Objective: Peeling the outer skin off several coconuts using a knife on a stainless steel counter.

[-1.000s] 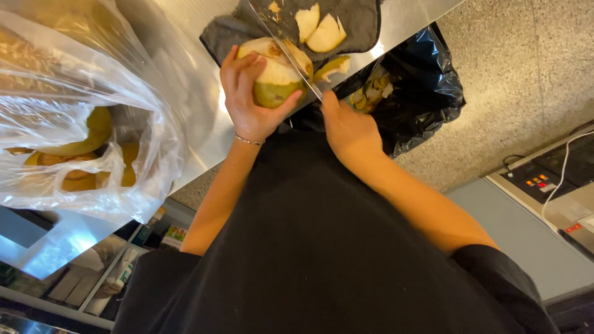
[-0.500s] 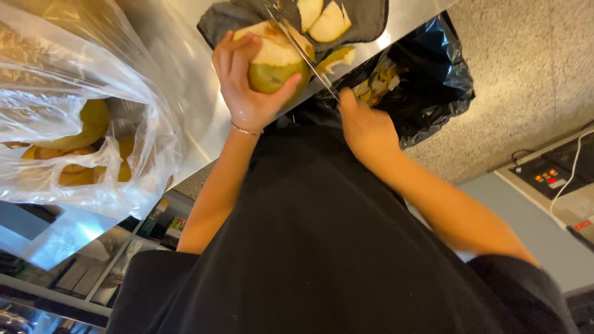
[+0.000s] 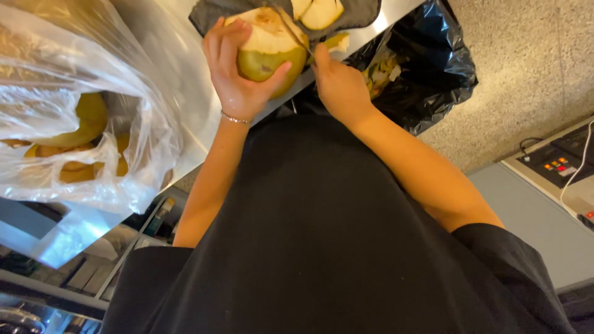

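We are gripping the half-peeled green coconut (image 3: 269,46) in our left hand (image 3: 238,74), now drawn closer, while our right hand (image 3: 337,86), clasping the thin steel knife (image 3: 291,28), is slicing toward 12 o'clock

Stainless steel counter (image 3: 179,93) runs across the upper left, surface reflective under even indoor light. Floor (image 3: 532,68) is speckled beige-grey, terrazzo-like. A black bin bag (image 3: 433,74) hangs open just beside the counter edge. Grey unit (image 3: 544,204) at right carries a dark control panel (image 3: 557,162) with small lit buttons and a white cable (image 3: 578,170). Shelving (image 3: 93,278) below the counter, contents unclear.
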